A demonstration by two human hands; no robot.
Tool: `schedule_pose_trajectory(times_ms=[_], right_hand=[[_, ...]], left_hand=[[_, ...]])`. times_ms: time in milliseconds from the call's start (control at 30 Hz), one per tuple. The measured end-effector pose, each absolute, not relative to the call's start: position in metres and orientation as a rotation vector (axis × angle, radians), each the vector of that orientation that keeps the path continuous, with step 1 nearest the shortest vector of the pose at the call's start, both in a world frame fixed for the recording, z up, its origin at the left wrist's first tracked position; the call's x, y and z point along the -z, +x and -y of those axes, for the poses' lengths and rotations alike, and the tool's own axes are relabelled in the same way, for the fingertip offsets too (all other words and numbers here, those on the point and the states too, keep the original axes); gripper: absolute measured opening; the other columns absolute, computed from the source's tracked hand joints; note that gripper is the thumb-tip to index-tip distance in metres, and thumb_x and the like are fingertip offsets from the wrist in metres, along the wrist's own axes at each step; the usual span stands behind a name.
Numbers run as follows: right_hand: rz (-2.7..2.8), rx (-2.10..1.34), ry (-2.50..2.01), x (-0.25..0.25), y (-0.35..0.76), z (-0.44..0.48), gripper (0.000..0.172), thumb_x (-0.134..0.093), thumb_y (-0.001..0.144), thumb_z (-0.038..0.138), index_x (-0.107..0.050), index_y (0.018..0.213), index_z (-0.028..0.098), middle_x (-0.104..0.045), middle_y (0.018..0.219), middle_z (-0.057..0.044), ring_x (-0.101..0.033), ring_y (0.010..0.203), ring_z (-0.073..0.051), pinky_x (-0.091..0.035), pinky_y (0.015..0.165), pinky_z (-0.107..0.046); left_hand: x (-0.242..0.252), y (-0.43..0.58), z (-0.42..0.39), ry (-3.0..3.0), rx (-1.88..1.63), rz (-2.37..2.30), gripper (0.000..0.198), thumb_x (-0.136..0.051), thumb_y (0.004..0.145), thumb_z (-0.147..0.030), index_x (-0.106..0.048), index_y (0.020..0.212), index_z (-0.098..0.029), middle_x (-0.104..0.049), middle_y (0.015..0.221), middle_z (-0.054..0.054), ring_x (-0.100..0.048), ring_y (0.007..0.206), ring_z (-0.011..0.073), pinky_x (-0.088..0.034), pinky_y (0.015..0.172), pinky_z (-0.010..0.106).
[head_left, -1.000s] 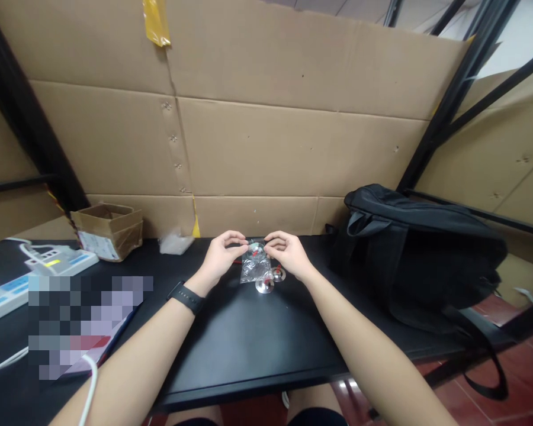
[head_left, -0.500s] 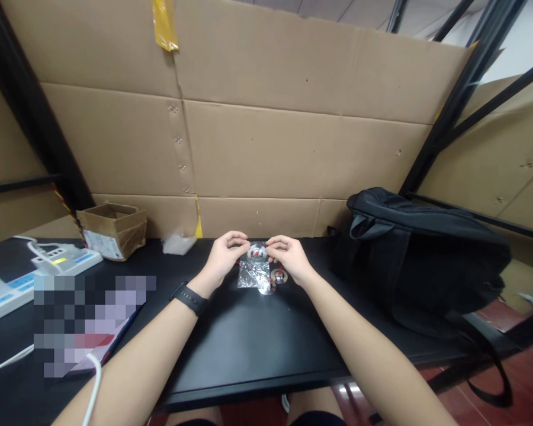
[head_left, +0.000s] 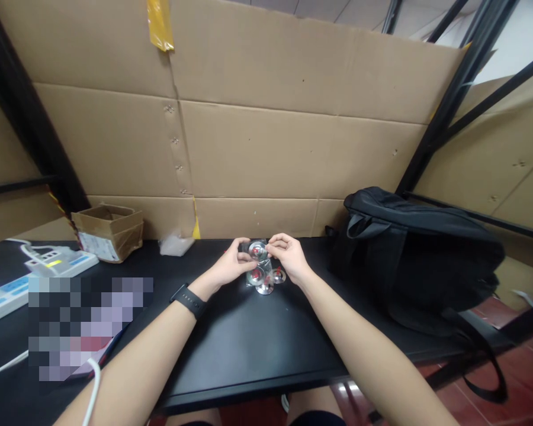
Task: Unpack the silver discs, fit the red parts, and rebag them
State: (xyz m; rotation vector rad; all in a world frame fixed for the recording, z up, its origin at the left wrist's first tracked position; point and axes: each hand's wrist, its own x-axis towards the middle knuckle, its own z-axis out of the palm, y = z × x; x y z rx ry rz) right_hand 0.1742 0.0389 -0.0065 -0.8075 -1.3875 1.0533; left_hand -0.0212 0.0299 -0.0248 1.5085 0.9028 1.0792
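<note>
A top disc, shiny and marked with red, is being held above the table, between the left hand and the right hand. Its right edge is being pinched between the right thumb and forefinger; whether a fold of the clear bag is also being caught there cannot be told. Its left side is being bordered by the curled left fingers, with the left thumb being held lower, against the bag, and a gap being left between thumb and forefinger. Whether anything is being gripped tightly by the left hand cannot be told.

Just below the left thumb, a second disc is being seen at the bag; whether it is being enclosed by the plastic cannot be told. Next to it, a front disc and a right disc are being supported by the table.

A black watch is being worn on the left wrist. Farther left, a box, a white packet and a power strip are being kept on the tabletop; on the right, space is being taken up by a backpack. The rear is being closed off by cardboard.
</note>
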Motion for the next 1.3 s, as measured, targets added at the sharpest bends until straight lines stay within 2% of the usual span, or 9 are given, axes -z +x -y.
schedule_pose_trajectory(times_ms=[233, 333, 567, 633, 833, 967, 1067, 1200, 1300], right_hand=[[1.459, -1.079, -0.808, 0.003, 0.177, -0.037, 0.031, -0.082, 0.066, 0.032, -0.065, 0.087, 0.017, -0.069, 0.074, -0.001, -0.062, 0.060, -0.014, -0.052, 0.063, -0.028], [1.524, -0.996, -0.823, 0.000, 0.178, -0.036, 0.027, -0.077, 0.072, 0.034, -0.066, 0.092, 0.018, -0.066, 0.075, 0.000, -0.060, 0.060, -0.013, -0.050, 0.062, -0.027], [1.940, -0.437, -0.848, -0.012, 0.184, -0.029, 0.016, -0.065, 0.088, 0.032, -0.077, 0.095, 0.024, -0.065, 0.101, -0.006, -0.062, 0.093, -0.019, -0.048, 0.084, -0.033], [1.970, -0.412, -0.880, -0.011, 0.185, -0.031, 0.014, -0.065, 0.089, 0.031, -0.077, 0.091, 0.024, -0.065, 0.102, -0.006, -0.061, 0.099, -0.021, -0.046, 0.089, -0.035], [1.925, -0.518, -0.979, -0.005, 0.189, -0.041, 0.011, -0.069, 0.084, 0.030, -0.077, 0.084, 0.022, -0.063, 0.115, -0.007, -0.060, 0.106, -0.022, -0.046, 0.086, -0.035], [1.945, -0.496, -1.021, -0.007, 0.188, -0.038, 0.008, -0.071, 0.082, 0.027, -0.078, 0.081, 0.023, -0.063, 0.118, -0.006, -0.057, 0.110, -0.023, -0.043, 0.095, -0.039], [1.978, -0.503, -1.040, -0.010, 0.184, -0.032, 0.007, -0.072, 0.081, 0.026, -0.078, 0.078, 0.024, -0.064, 0.119, -0.004, -0.056, 0.112, -0.024, -0.040, 0.100, -0.041], [2.002, -0.498, -1.028, -0.011, 0.178, -0.026, 0.008, -0.071, 0.082, 0.024, -0.078, 0.078, 0.026, -0.064, 0.122, -0.003, -0.053, 0.117, -0.024, -0.037, 0.104, -0.043], [1.990, -0.435, -1.082, -0.011, 0.172, -0.020, 0.010, -0.070, 0.083, 0.024, -0.078, 0.077, 0.026, -0.063, 0.123, -0.003, -0.050, 0.120, -0.026, -0.036, 0.104, -0.046]], left_hand=[[0.015, -0.027, -0.028, 1.565, -1.150, -0.902, 0.069, -0.081, 0.072, -0.034, -0.047, 0.130, -0.019, -0.076, 0.089, 0.007, -0.073, 0.087, 0.0230, -0.055, 0.083, 0.038], [0.015, -0.029, -0.029, 1.624, -1.145, -0.894, 0.066, -0.082, 0.072, -0.033, -0.051, 0.128, -0.019, -0.076, 0.087, 0.007, -0.073, 0.087, 0.0237, -0.056, 0.083, 0.038], [0.013, -0.028, -0.026, 1.719, -1.122, -0.844, 0.060, -0.080, 0.074, -0.033, -0.054, 0.126, -0.019, -0.076, 0.092, 0.008, -0.073, 0.089, 0.0231, -0.057, 0.086, 0.038], [0.009, -0.027, -0.023, 1.754, -1.121, -0.860, 0.057, -0.078, 0.075, -0.033, -0.055, 0.125, -0.019, -0.076, 0.093, 0.008, -0.073, 0.088, 0.0227, -0.057, 0.085, 0.038], [0.002, -0.030, -0.020, 1.738, -1.072, -0.842, 0.057, -0.074, 0.080, -0.036, -0.056, 0.131, -0.017, -0.076, 0.103, 0.012, -0.072, 0.097, 0.0250, -0.055, 0.090, 0.039], [0.006, -0.033, -0.029, 1.680, -1.129, -0.931, 0.046, -0.067, 0.085, -0.046, -0.066, 0.118, -0.013, -0.077, 0.098, 0.014, -0.073, 0.092, 0.0265, -0.056, 0.085, 0.040], [0.009, -0.032, -0.032, 1.673, -1.192, -0.931, 0.044, -0.067, 0.084, -0.048, -0.069, 0.110, -0.013, -0.077, 0.102, 0.015, -0.072, 0.098, 0.0287, -0.055, 0.090, 0.042], [0.006, -0.026, -0.027, 1.604, -1.236, -0.844, 0.052, -0.069, 0.084, -0.049, -0.064, 0.123, -0.015, -0.075, 0.108, 0.016, -0.069, 0.108, 0.0311, -0.052, 0.096, 0.046], [0.002, -0.024, -0.023, 1.604, -1.240, -0.823, 0.057, -0.069, 0.084, -0.047, -0.060, 0.131, -0.016, -0.075, 0.110, 0.016, -0.060, 0.124, 0.0326, -0.048, 0.103, 0.049]])
